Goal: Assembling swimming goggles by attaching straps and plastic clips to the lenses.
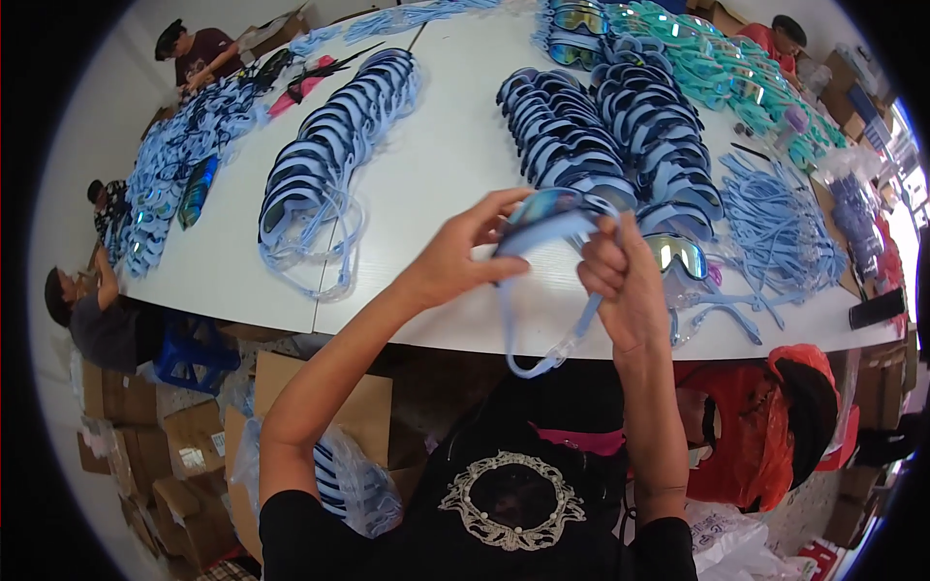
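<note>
Above the table's near edge I hold a pair of swim goggles (554, 230) with a light blue frame and a dark, shiny lens. My left hand (465, 242) grips its left side between thumb and fingers. The fingers of my right hand (620, 271) are closed at its right end, where the strap joins. A pale blue strap (531, 368) with a clear buckle hangs in a loop below. Just beyond my hands stand two long rows of stacked goggles (567, 126). One pair with a mirrored yellowish lens (681, 254) lies beside my right hand.
Another row of goggles (320, 145) curves across the white table (446, 126) at left. Loose blue straps (775, 218) pile up at right, with a black cylinder (876, 309) near the edge. Green goggles (717, 68) lie far right. Several people sit around; cardboard boxes (194, 436) stand below left.
</note>
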`<state>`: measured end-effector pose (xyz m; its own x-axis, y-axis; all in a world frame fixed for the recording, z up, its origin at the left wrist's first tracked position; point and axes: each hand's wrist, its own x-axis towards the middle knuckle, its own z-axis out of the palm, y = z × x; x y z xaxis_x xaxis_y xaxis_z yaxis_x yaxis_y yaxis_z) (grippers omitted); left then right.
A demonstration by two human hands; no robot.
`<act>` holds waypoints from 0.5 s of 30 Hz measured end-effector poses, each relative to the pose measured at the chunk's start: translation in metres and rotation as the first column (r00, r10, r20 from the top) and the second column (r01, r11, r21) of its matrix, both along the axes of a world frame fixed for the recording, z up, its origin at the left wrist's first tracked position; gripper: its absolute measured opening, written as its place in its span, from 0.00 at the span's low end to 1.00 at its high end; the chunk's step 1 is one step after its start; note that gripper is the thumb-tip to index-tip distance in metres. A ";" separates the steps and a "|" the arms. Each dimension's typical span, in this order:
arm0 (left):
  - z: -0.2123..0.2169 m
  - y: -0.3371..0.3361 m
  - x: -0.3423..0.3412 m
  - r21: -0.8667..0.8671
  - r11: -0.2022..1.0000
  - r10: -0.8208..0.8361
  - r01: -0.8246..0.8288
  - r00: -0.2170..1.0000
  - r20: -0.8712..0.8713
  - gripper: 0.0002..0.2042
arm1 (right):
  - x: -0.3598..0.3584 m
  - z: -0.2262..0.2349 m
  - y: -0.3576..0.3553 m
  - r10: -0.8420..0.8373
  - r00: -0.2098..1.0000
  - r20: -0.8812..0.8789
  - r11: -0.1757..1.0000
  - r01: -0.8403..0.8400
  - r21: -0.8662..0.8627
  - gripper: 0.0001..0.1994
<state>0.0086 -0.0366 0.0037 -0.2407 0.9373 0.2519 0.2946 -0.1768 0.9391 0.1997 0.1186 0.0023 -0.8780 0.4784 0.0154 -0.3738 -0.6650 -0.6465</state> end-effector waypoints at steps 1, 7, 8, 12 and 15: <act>0.006 -0.002 -0.009 -0.052 0.998 -0.008 0.019 0.978 0.210 0.34 | -0.001 0.002 -0.007 0.026 1.000 -0.007 0.998 -0.025 0.052 0.15; 0.013 -0.004 -0.115 -0.220 0.968 0.107 -0.124 0.991 -0.086 0.26 | 0.024 -0.015 -0.025 -0.606 0.793 -0.054 -0.081 0.005 0.997 0.16; 0.007 -0.002 -0.138 -0.253 0.955 0.131 -0.152 0.987 -0.095 0.26 | 0.029 -0.025 -0.020 -0.625 0.777 -0.070 -0.069 0.034 0.997 0.15; -0.020 0.002 -0.200 -0.216 0.932 0.212 -0.292 0.920 -0.328 0.26 | 0.064 -0.033 -0.002 -0.708 0.706 0.014 0.180 0.161 0.970 0.13; -0.022 0.002 -0.200 0.296 0.893 0.387 -0.339 0.240 -0.890 0.24 | 0.097 -0.037 0.013 -0.778 0.628 -0.021 0.204 0.284 0.937 0.11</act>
